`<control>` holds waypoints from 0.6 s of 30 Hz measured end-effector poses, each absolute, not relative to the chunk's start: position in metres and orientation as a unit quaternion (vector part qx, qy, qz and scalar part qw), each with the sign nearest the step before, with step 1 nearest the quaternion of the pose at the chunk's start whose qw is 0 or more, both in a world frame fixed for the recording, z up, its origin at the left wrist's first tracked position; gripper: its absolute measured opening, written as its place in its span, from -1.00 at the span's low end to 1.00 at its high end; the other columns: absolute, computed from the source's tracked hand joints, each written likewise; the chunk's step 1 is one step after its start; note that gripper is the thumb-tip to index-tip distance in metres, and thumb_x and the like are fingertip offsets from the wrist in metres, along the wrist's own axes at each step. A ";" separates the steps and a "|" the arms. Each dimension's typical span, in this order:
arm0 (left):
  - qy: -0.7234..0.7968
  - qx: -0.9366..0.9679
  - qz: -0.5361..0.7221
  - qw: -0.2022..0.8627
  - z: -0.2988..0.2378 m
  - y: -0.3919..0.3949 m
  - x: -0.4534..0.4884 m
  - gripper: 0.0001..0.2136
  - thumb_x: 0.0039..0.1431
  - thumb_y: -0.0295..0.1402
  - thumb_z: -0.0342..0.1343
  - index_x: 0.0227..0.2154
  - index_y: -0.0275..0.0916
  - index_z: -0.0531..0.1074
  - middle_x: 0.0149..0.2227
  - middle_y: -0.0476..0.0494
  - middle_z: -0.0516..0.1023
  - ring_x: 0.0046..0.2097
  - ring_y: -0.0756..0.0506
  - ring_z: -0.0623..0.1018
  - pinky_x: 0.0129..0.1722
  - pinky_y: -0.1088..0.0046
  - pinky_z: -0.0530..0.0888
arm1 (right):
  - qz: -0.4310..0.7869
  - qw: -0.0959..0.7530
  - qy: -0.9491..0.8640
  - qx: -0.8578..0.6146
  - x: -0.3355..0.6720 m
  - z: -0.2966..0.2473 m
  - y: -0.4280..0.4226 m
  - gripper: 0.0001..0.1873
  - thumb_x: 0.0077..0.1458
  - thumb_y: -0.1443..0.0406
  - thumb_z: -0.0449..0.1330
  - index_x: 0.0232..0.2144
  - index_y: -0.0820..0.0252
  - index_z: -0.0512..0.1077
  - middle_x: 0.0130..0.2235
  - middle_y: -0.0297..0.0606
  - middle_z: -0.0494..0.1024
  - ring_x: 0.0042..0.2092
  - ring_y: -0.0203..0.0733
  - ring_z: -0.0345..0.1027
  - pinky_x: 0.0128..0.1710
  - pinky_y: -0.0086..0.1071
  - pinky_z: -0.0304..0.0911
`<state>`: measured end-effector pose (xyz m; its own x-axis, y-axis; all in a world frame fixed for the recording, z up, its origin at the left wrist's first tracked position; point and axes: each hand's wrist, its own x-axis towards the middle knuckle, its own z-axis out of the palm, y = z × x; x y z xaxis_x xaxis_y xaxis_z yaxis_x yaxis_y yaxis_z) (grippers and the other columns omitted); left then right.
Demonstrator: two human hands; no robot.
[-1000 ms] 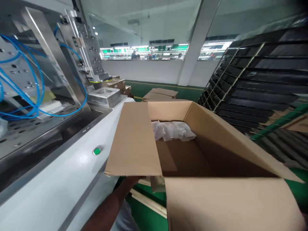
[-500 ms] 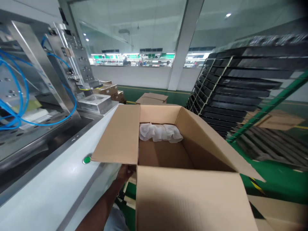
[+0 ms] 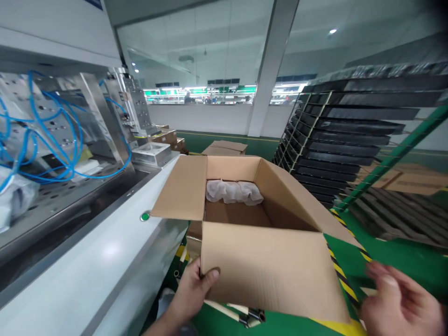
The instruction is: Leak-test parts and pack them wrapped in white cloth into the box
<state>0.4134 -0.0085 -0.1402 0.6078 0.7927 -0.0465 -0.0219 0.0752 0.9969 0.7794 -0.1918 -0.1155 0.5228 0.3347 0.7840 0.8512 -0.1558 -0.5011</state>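
An open cardboard box (image 3: pixel 245 270) stands in front of me, its flaps folded outward. Inside, against the far wall, lies a row of white-wrapped items (image 3: pixel 234 192); what is under the wrapping is hidden. My left hand (image 3: pixel 192 287) grips the left edge of the near flap, thumb on top and fingers underneath. Off the flap's right corner is my right hand (image 3: pixel 399 298), slightly blurred, with loosely bent fingers and nothing visible in them. It appears apart from the cardboard.
On the left, a white machine bench (image 3: pixel 112 247) with a green button (image 3: pixel 144 217) carries metal fixtures and blue air hoses (image 3: pixel 66 140). A rack of black trays (image 3: pixel 350 135) stands at right, beside a wooden pallet (image 3: pixel 395 210). More cartons (image 3: pixel 224 148) sit beyond the box.
My left hand has moved from under the left flap to the near flap's edge. My right hand has come into view at right. The near flap now slopes lower, showing more floor.
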 end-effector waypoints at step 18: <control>0.515 0.622 0.422 0.412 -0.159 0.067 0.351 -0.64 0.18 -0.17 0.18 -0.02 -0.21 0.53 0.03 -0.29 0.62 0.14 -0.32 0.55 0.24 0.09 0.44 | -0.302 0.292 -0.695 -0.583 0.735 -0.096 -0.081 -0.48 0.31 -0.07 0.14 0.12 0.11 0.47 -0.07 -0.02 0.62 0.00 0.24 0.51 0.09 0.12 0.34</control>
